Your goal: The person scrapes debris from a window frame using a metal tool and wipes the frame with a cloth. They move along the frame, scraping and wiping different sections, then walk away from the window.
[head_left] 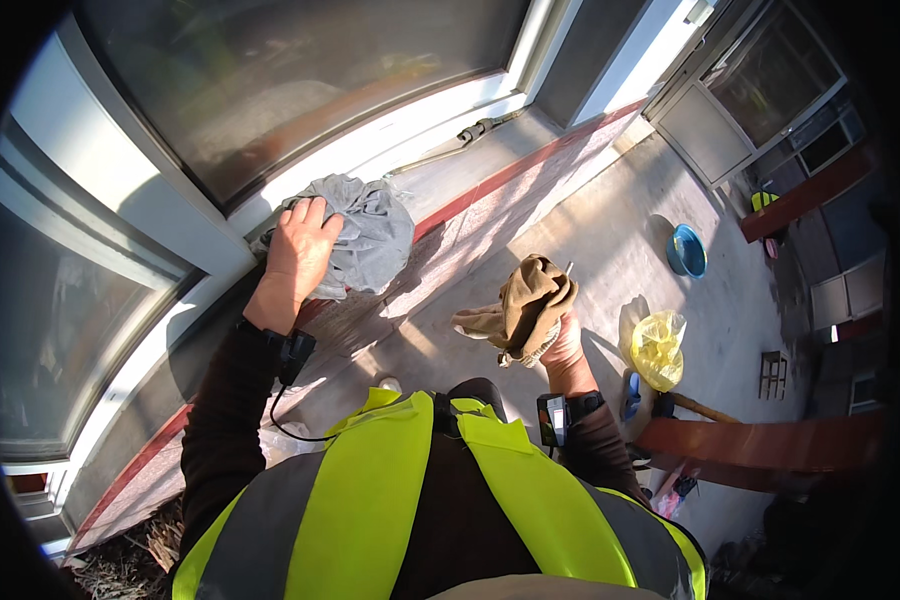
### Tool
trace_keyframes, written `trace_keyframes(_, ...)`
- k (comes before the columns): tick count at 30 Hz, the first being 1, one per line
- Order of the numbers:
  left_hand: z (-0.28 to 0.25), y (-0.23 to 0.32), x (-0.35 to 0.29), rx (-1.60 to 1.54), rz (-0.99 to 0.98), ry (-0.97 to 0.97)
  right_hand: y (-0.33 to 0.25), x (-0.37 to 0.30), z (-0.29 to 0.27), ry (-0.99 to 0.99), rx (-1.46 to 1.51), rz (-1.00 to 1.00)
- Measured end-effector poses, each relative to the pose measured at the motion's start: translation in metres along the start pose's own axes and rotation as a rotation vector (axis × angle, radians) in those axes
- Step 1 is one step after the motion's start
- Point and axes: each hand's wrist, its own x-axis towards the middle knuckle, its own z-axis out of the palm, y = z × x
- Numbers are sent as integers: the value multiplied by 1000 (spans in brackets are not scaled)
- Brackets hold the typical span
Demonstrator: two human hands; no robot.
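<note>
At the window ledge, a crumpled grey cloth point(368, 238) lies bunched against the white frame. My left hand point(302, 250) presses on its left side with bent fingers gripping the fabric. Out over the concrete floor, my right hand point(564, 345) is closed around a bundled brown cloth point(532, 305). A lighter, ribbed-looking part of that bundle shows beneath, and a thin pale tip sticks out at its upper right. The fingers of this hand are mostly hidden behind the fabric.
Large window panes point(310, 80) rise in front and at the left. On the ledge lies a dark-ended metal rod point(470, 135). A blue basin point(686, 251), a yellow plastic bag point(658, 350) and a dark red beam point(760, 445) are at the right. Dry twigs point(130, 555) lie lower left.
</note>
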Motion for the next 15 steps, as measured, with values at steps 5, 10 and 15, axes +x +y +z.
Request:
trace_keyframes(5,30,2,0,-121,-179,164,-55,12,-26,-60,-67,9)
trace_keyframes(10,23,19,18,-93,-321,161,-117,46,-57,-24,-144,53)
trace_keyframes(15,18,47,55,186,-482,200,-167,77,-79,-51,-164,163)
